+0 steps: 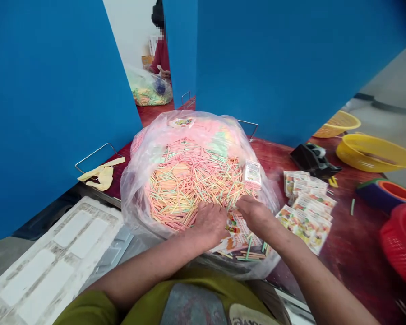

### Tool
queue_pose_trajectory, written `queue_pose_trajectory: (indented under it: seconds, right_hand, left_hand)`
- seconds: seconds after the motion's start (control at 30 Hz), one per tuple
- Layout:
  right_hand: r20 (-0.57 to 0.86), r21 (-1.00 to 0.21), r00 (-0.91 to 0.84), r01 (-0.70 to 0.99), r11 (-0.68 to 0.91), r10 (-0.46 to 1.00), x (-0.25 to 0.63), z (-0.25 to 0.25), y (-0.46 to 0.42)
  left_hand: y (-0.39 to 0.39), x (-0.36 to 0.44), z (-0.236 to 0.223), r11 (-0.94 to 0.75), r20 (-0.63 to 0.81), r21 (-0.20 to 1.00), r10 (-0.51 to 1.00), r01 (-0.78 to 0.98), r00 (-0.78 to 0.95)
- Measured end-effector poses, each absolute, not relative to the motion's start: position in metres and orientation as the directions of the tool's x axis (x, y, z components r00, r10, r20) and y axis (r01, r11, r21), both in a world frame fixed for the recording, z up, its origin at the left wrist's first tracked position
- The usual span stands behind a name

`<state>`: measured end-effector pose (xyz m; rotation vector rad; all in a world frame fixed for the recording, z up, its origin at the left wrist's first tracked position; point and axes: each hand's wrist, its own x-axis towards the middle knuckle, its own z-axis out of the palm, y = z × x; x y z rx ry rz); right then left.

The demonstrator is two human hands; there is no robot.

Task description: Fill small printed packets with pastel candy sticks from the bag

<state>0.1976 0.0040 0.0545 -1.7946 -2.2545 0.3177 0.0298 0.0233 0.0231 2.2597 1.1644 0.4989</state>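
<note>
Pastel sticks (176, 198) filled a clear bag (131, 203) mid-table, opened toward the near side, as a worker's hands met at its near edge. Left hand (212, 224) bent over the sticks, fingers curled & close tog.; grip couldn't be told. Right hand (255, 217), just right, had fingers drawn narrow at the pile's edge; couldn't tell if they held anything. A printed pkt (236, 231) lay btwn & below them. Right of the bag: more pkts (307, 219), w/ a tape dispenser (314, 161) beyond; far right, a yellow basket (379, 153); near right, a red basket (402, 237). Far left, past blue panels (284, 63), a co-worker (161, 56) sat w/ another bag (150, 90).
</note>
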Motion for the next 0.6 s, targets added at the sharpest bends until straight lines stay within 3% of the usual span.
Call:
queue_pose_trajectory:
  seconds: [0.1, 0.17, 0.23, 0.33, 0.43, 0.6]
  right_hand:
    - [0.152, -0.512, -0.104, 0.843, 0.168, 0.983, 0.214, 0.059, -0.010]
    - [0.111, -0.678, -0.030, 0.729, 0.098, 0.993, 0.222, 0.058, -0.016]
    - [0.048, -0.737, 0.031, 0.675, 0.014, 0.998, 0.225, 0.049, -0.018]
    - [0.083, -0.616, -0.001, 0.786, 0.052, 0.997, 0.224, 0.033, -0.010]
    - [0.103, -0.431, -0.162, 0.882, 0.191, 0.981, 0.222, 0.033, -0.001]
    - [0.220, -0.381, -0.186, 0.887, 0.260, 0.958, 0.206, 0.050, -0.006]
  left_hand:
    - [0.034, 0.036, 0.021, -0.484, 0.043, 0.591, 0.818, 0.645, 0.574]
    - [0.044, 0.032, 0.027, -0.476, -0.023, 0.581, 0.802, 0.661, 0.597]
    - [0.054, 0.025, 0.035, -0.460, -0.112, 0.557, 0.783, 0.691, 0.611]
    - [0.065, 0.015, 0.045, -0.451, -0.191, 0.531, 0.761, 0.717, 0.620]
    - [0.072, 0.007, 0.049, -0.448, -0.172, 0.541, 0.770, 0.712, 0.614]
    - [0.078, 0.002, 0.051, -0.488, -0.153, 0.496, 0.765, 0.718, 0.625]
